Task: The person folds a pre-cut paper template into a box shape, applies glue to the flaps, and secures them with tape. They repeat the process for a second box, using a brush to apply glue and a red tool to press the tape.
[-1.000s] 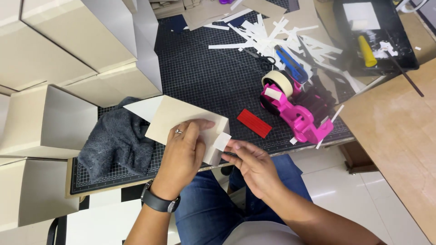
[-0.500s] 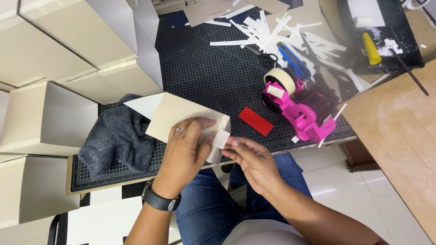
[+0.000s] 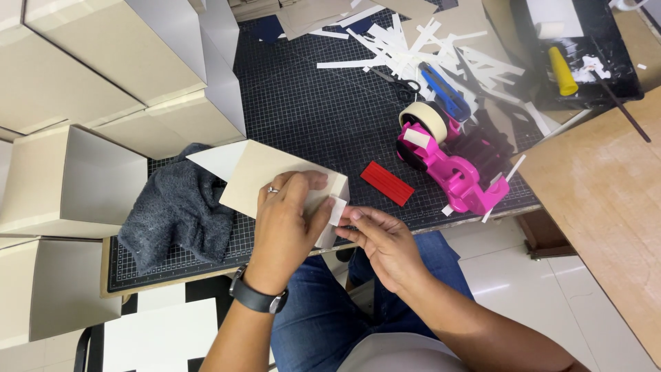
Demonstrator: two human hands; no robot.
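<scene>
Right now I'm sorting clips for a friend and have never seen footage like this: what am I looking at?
This is one view from a camera worn on a person's head, looking down at their own two bare hands, not a machine. The left hand presses on a beige cardboard box at the edge of a black cutting mat. The right hand pinches a small white tape strip at the box's corner. Nearby lie a grey cloth, a red block, a pink tape dispenser and white paper strips.
</scene>
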